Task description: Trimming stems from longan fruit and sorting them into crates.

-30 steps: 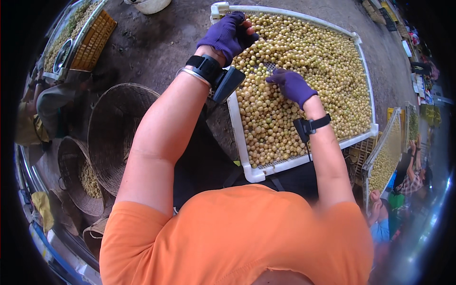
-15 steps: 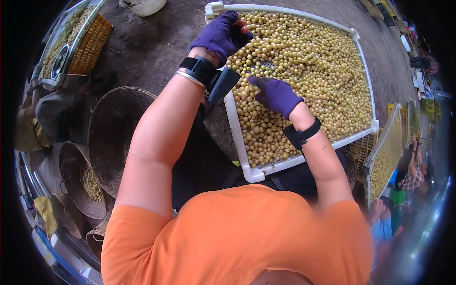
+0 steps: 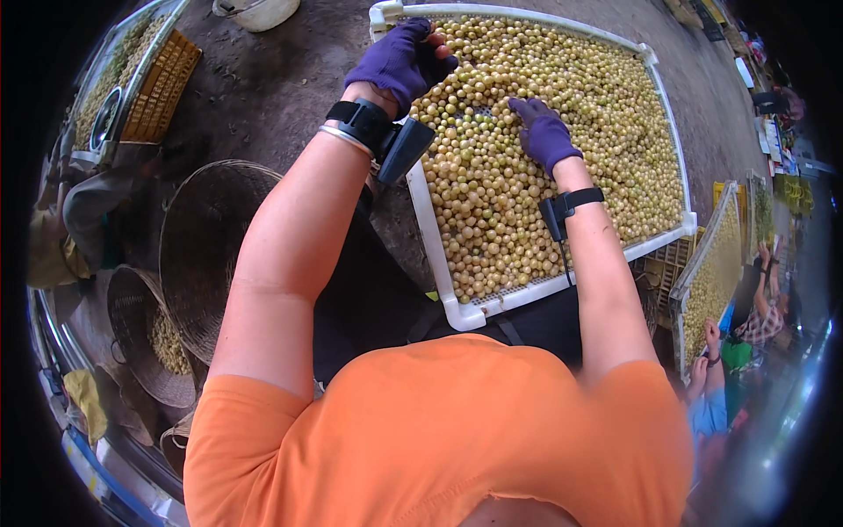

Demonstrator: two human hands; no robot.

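A white-framed mesh tray (image 3: 436, 255) is covered with small round yellow-green fruits (image 3: 492, 202). My left hand (image 3: 399, 63), in a purple glove with bare fingertips showing, is held over the tray's far left corner. Its fingers are curled in, and whatever they may hold is hidden. Out over the middle of the fruits is my right hand (image 3: 545, 136), gloved in purple too. Its fingers are stretched and slightly apart, with the tips at the fruit surface. A small patch of mesh shows between the two hands.
Large woven baskets (image 3: 211, 220) stand at my left, one with fruits inside. An orange crate (image 3: 162, 88) and another fruit tray are at the far left, beside a seated person. More trays (image 3: 709, 285) and people are on the right. A pale basin (image 3: 259, 12) sits at the back.
My right hand has moved away from me and to the right across the fruits, its fingers now pointing farther up the tray. My left hand stays nearly in place, still curled.
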